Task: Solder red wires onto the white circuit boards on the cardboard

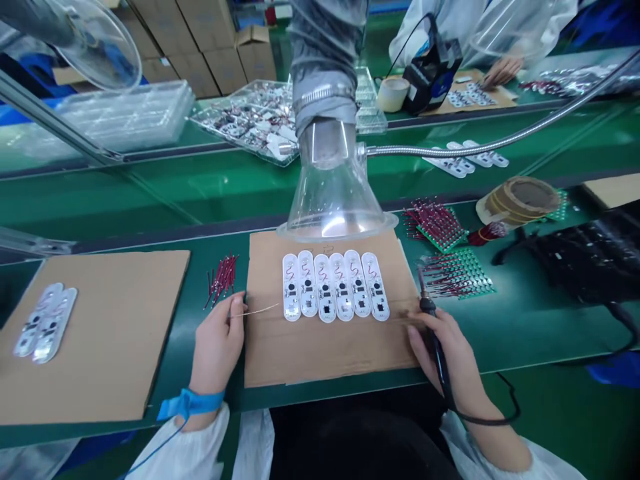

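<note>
My left hand (217, 343) rests at the left edge of a cardboard sheet (320, 353) and pinches a thin solder wire (257, 311) that points toward a row of several white oblong circuit boards (335, 285). At the sheet's right edge my right hand (447, 353) grips a black soldering iron (430, 313), its tip raised near the rightmost board. A blue wrist strap (187, 403) circles my left wrist.
A clear fume-extraction funnel (333, 193) hangs just behind the boards. Red wire pieces (221, 277) lie left of the sheet; green panels with red wires (453, 270) lie right. A second cardboard sheet (100, 333) holds two white boards. Another person's hand (503, 70) works across the belt.
</note>
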### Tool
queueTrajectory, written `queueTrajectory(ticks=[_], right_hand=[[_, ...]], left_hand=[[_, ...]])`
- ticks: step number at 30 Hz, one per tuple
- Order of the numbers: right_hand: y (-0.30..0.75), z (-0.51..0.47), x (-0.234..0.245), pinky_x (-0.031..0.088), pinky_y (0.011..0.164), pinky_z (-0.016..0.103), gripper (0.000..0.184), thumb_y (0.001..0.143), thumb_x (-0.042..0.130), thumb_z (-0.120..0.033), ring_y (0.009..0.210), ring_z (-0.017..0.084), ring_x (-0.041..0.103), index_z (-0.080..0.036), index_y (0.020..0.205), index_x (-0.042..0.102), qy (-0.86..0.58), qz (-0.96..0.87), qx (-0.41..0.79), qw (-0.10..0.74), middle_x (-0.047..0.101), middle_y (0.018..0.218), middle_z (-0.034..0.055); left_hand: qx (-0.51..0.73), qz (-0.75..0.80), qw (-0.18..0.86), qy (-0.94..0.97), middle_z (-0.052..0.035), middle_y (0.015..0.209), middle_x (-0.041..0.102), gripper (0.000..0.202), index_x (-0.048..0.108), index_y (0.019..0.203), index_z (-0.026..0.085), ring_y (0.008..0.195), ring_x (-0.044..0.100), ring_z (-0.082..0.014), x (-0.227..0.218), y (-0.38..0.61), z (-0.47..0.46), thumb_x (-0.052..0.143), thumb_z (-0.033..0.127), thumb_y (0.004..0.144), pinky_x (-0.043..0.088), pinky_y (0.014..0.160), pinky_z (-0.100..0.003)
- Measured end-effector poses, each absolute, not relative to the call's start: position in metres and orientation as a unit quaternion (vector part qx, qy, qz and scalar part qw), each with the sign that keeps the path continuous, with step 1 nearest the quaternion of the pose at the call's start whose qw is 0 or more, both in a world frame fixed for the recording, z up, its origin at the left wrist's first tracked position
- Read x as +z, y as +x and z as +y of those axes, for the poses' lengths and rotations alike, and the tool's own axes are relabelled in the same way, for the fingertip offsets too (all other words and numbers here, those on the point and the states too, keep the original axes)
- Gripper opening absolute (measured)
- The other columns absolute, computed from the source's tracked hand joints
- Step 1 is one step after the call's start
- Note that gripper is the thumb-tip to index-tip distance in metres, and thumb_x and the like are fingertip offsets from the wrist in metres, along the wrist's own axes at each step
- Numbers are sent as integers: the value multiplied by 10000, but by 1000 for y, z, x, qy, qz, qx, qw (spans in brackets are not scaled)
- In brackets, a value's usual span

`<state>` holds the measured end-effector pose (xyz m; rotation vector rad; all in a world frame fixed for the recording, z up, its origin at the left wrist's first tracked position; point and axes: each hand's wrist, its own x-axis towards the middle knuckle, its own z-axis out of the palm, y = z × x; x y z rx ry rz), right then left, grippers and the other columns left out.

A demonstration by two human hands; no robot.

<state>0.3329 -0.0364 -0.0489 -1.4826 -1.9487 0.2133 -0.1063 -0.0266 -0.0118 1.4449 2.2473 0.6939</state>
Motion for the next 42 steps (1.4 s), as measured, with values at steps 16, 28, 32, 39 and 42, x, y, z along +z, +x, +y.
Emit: queueTrajectory(ticks=[16,28,32,39,42], right_hand=[[312,21,-43,682,1058,468,258,1066,702,-394,1246,288,770,-292,1304,692,-562,-571,200,564,758,1341,119],[280,84,-20,693,914,365,223,1007,641,-295,1071,236,807,-251,1225,660,-498,-599,235,581,780,1172,77],[301,8,-41,708,896,343,190,1046,656,-304,1063,244,825,-279,1224,720,-537,-606,191,555,806,1174,67],[361,-21,-32,698,973,427,249,1125,602,-412,1059,265,837,-280,1286,739,-543,-643,156,517,845,1162,72],[413,14,-4,663,1008,462,426,1092,655,-539,1091,275,824,-249,1401,605,-559,-575,135,582,847,1156,107]], left_hand=[[309,766,332,455,-157,1313,809,481,752,1124,182,1277,734,-357,-12,-108,75,450,537,1007,570,1147,-454],[282,764,317,485,-162,1141,849,308,726,920,200,1159,796,-351,18,-136,123,491,400,911,667,940,-394],[282,777,327,459,-148,1297,836,467,762,1146,194,1226,798,-348,-4,-133,45,471,510,965,670,1013,-425],[299,781,212,506,-153,1454,760,559,725,1325,215,1407,701,-372,-49,-115,-18,414,557,1011,569,1204,-498],[305,770,171,533,-142,1367,786,482,731,1242,242,1325,735,-388,-54,-114,-22,430,547,1022,598,1138,-505]])
